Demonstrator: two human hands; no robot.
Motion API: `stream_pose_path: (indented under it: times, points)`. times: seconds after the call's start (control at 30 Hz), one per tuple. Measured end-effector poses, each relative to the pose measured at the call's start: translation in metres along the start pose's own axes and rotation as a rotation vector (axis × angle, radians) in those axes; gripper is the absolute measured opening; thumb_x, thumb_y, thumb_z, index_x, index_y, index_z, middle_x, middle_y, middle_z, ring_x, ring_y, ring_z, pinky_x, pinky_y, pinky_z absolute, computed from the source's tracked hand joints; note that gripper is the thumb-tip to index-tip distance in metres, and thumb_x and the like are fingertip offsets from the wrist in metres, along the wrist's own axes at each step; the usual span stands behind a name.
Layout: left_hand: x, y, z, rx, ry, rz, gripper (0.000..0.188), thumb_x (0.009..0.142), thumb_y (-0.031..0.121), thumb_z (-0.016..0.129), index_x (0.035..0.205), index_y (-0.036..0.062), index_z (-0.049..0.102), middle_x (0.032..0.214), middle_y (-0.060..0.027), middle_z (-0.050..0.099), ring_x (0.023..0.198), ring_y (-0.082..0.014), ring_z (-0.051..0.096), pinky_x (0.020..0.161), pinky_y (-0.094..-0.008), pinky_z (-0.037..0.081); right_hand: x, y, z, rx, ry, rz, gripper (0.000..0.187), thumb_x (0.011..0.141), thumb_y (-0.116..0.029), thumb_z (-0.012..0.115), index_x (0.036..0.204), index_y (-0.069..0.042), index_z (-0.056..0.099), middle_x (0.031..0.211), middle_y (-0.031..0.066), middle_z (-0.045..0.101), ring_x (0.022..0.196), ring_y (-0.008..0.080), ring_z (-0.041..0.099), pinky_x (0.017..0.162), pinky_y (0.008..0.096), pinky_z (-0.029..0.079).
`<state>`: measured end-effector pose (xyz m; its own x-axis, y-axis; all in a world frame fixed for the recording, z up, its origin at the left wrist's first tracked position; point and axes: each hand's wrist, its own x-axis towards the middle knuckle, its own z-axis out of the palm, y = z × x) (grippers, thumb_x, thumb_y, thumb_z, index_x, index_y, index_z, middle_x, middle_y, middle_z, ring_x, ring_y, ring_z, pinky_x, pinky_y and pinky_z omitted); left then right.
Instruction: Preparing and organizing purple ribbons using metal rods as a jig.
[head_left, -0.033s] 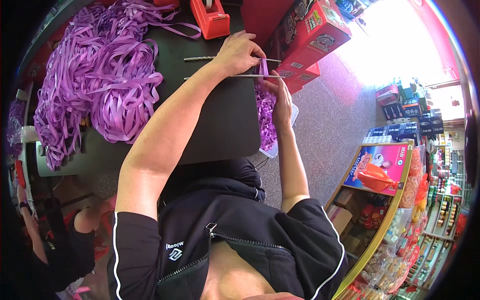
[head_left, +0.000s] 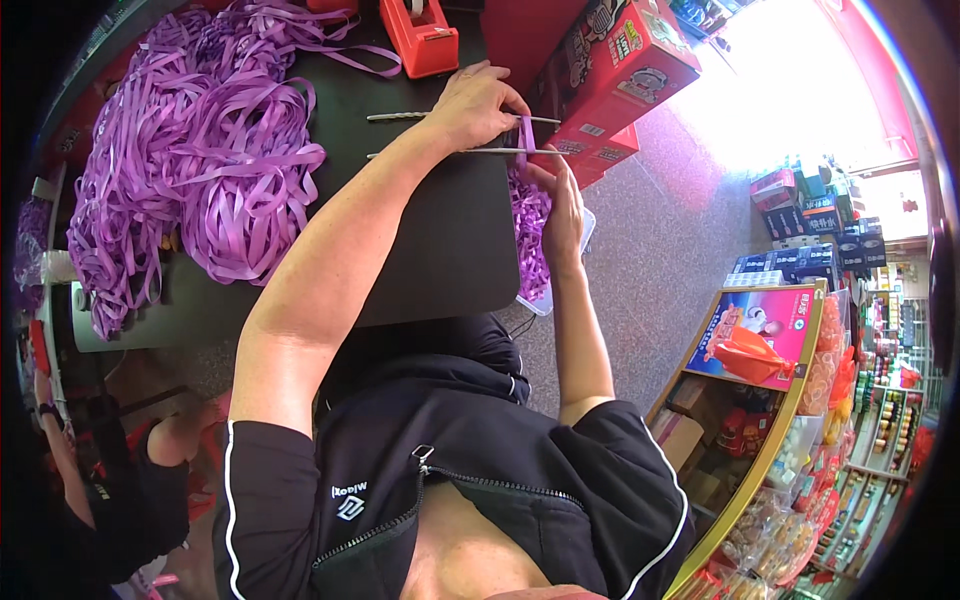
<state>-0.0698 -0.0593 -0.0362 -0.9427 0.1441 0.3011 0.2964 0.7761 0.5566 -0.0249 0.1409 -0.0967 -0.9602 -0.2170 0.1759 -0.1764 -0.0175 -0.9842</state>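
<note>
Two thin metal rods [head_left: 395, 117] jut side by side past the right edge of the dark table [head_left: 440, 250]. A purple ribbon [head_left: 525, 134] spans the rods near their ends. At the upper rod, my left hand [head_left: 474, 108] is closed, with thumb and forefinger pinching this ribbon. My right hand [head_left: 564, 205] is beside the tip of the lower rod, fingers curled around the lower part of the ribbon; its fingertips are partly hidden. Below the table edge, a pale bin [head_left: 588, 232] holds a mass of purple ribbon pieces [head_left: 532, 225].
A large heap of purple ribbon [head_left: 200, 140] covers the table's left side. A red tape dispenser [head_left: 430, 48] stands at the far edge. Red cartons [head_left: 635, 70] are stacked beyond my hands. At right is a display counter [head_left: 745, 400] with packaged goods. Another person's arm [head_left: 68, 465] shows at lower left.
My right hand has shifted very slightly at the rod tip, and the ribbon between the rods has moved a little to the left. My left hand keeps its place.
</note>
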Motion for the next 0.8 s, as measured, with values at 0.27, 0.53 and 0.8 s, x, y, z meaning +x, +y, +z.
stream_pose_path:
  times: [0.27, 0.53, 0.8]
  points:
    - [0.005, 0.012, -0.012, 0.057, -0.103, 0.034, 0.025, 0.077, 0.019, 0.067, 0.101, 0.0151, 0.072, 0.129, -0.0155, 0.054, 0.125, -0.0306, 0.045, 0.104, -0.0393, 0.034, -0.032, -0.056, 0.024, 0.006, 0.122, -0.073, 0.036, 0.102, -0.024, 0.032, 0.125, 0.001, 0.045, 0.110, 0.0176, 0.063, 0.106, 0.0202, 0.057, 0.097, 0.0321, 0.040]
    - [-0.024, 0.032, -0.040, -0.315, -0.001, -0.105, 0.028, 0.083, 0.009, 0.058, 0.109, -0.0014, 0.063, 0.098, -0.0137, 0.066, 0.090, -0.0216, 0.064, 0.080, -0.0312, 0.050, -0.015, -0.057, 0.008, 0.061, 0.054, 0.000, 0.031, 0.099, -0.024, 0.041, 0.111, 0.001, 0.056, 0.096, 0.0121, 0.068, 0.072, 0.0084, 0.053, 0.066, 0.0233, 0.042]
    - [-0.076, 0.067, -0.028, -1.228, -0.174, -0.594, 0.029, 0.094, 0.017, 0.051, 0.118, 0.0003, 0.047, 0.100, -0.0139, 0.061, 0.087, -0.0218, 0.063, 0.075, -0.0334, 0.054, -0.007, -0.063, 0.004, 0.125, 0.041, 0.073, 0.032, 0.096, -0.029, 0.046, 0.109, -0.003, 0.059, 0.094, 0.0115, 0.069, 0.061, 0.0046, 0.042, 0.052, 0.0211, 0.031]
